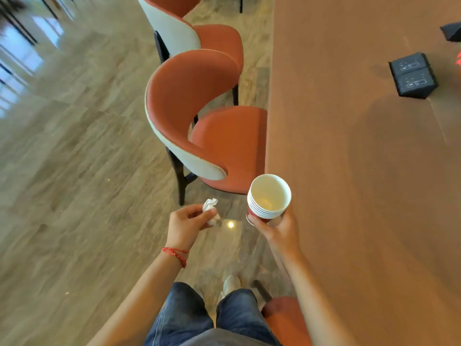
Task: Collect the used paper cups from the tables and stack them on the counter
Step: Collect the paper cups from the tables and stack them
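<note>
R hand [279, 227] grips nested stack of paper cups [269, 197], held just off the table [361, 171] near-left edge; L hand [185, 224] pinches crumpled tissue [210, 211]. Collection looks well along w/ approx. 6 rims visible; stack not yet on counter, none in view.

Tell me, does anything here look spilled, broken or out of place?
Nothing looks spilled or broken. The right hand holds a neat stack of paper cups. The only odd item is a crumpled white tissue pinched in the left hand.
</note>
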`<action>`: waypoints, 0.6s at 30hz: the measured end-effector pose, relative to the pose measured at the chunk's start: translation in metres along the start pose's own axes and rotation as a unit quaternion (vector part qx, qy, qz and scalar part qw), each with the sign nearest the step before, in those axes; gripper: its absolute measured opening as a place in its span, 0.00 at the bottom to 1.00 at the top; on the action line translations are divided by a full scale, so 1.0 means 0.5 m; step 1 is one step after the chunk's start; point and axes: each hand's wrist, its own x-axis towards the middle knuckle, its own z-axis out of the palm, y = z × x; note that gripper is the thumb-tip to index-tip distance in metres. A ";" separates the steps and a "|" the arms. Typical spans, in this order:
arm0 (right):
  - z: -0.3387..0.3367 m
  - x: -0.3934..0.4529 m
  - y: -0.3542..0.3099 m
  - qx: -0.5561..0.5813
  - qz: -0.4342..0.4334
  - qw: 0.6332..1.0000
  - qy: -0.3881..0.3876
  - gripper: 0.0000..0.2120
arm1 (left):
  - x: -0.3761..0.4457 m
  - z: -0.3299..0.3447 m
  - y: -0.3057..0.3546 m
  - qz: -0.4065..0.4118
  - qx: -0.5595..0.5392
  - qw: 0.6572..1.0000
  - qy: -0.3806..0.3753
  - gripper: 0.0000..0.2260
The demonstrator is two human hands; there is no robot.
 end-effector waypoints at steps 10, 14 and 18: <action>0.330 -0.012 -0.137 -0.038 -0.094 0.960 -0.261 0.30 | -0.044 -0.316 -0.018 0.028 -0.138 0.969 0.202 0.02; 0.493 -0.058 -0.184 -0.039 -0.085 0.927 -0.363 0.29 | -0.077 -0.474 -0.029 0.041 -0.172 0.945 0.277 0.04; 0.662 -0.109 -0.241 -0.038 -0.112 0.892 -0.435 0.27 | -0.116 -0.626 -0.048 0.054 -0.208 0.911 0.352 0.06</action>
